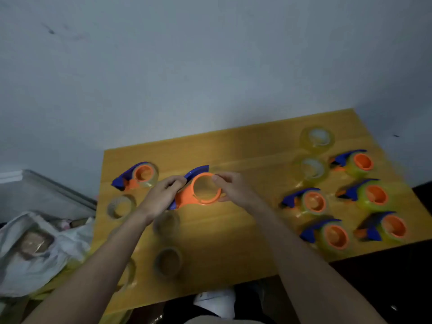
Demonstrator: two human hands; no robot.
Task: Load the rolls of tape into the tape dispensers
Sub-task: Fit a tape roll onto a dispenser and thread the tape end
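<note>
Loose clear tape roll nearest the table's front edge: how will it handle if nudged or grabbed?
The tape roll lies flat on the table, so it would likely slide, not roll. It looks like a hollow ring, probably light and fairly stiff. Its glossy clear surface may be slippery.

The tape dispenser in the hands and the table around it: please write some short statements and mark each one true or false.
1. Both hands hold one tape dispenser. True: the left hand and the right hand grip it.
2. The held dispenser carries a roll. False: its orange ring looks empty.
3. Loaded dispensers lie on the right of the table. True.
4. No loose rolls remain. False: a loose roll lies near the front.
</note>
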